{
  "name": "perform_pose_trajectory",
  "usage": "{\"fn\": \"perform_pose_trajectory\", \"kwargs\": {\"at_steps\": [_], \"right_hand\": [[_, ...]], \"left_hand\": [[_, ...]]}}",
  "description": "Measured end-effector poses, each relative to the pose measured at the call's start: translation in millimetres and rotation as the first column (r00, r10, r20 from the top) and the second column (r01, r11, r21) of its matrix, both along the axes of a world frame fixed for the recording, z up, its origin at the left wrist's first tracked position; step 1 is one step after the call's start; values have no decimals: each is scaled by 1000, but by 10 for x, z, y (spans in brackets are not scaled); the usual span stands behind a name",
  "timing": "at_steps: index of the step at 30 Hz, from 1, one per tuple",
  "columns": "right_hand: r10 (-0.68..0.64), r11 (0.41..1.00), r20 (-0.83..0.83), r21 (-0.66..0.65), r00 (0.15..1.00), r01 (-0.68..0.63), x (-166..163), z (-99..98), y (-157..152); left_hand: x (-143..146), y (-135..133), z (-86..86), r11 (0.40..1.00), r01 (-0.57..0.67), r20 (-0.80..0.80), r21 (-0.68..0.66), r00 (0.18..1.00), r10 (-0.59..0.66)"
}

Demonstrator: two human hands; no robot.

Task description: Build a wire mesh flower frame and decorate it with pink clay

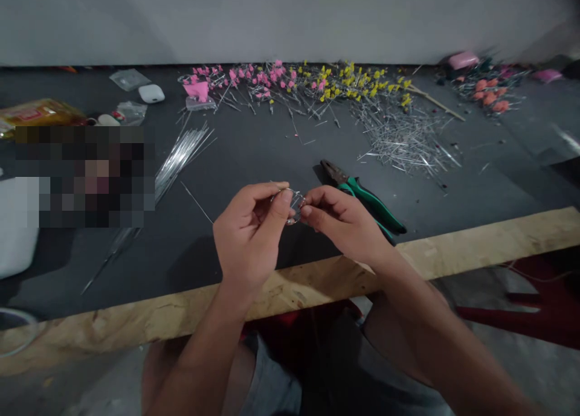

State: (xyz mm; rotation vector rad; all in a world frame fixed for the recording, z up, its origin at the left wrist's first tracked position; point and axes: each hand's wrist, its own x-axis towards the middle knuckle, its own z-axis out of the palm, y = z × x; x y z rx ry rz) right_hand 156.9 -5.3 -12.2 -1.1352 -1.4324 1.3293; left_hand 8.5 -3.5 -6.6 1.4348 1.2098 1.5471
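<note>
The left hand point(248, 238) holds a wire ring point(296, 194) in a pinch of thumb and fingers, and the right hand point(351, 226), its thumb and fingertip drawn together, pinches the ring's opposite side. Pliers point(366, 196) with green handles lie on the table point(267, 153) just beyond the right hand. A bundle of wires point(178, 153) lies to the left of the left hand, and pink-headed pins point(274, 76) and yellow-headed pins point(350, 78) spread well ahead of both hands

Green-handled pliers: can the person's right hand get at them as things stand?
Probably yes: the pliers lie on the tabletop close by the right hand, with nothing visible blocking the way. It seems to be pinching the wire ring, so would likely have to let go first.
</note>
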Motion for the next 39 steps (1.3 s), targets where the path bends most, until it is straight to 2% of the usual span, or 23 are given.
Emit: {"fn": "perform_pose_trajectory", "kwargs": {"at_steps": [3, 7, 11, 18, 26, 30, 39], "right_hand": [[-82, 994, -45, -79, 996, 78, 3, 11, -12], [-148, 977, -68, -164, 987, 136, -11, 33, -34], [-225, 959, -143, -209, 964, 193, -54, 19, -65], [-324, 923, -258, -299, 910, 244, -140, 20, -76], [-380, 911, -286, -281, 879, 302, -237, 85, -59], [-369, 918, -214, -236, 905, 318, -273, 109, -62], [-353, 935, -116, -85, 928, 344, -237, 129, -66]], "left_hand": [[24, -74, -5, 991, -37, -114, 129, 992, 52], [33, -101, -57, 954, -28, -254, 299, 961, 107], [42, -98, -77, 938, -28, -308, 345, 941, 141], [83, -99, -16, 945, -73, -249, 319, 956, 158], [121, -71, 48, 977, -141, -30, 158, 989, 148], [109, -43, 53, 977, -186, -1, 99, 982, 188], [106, 8, 15, 995, -103, 82, 3, 991, 103]]}}
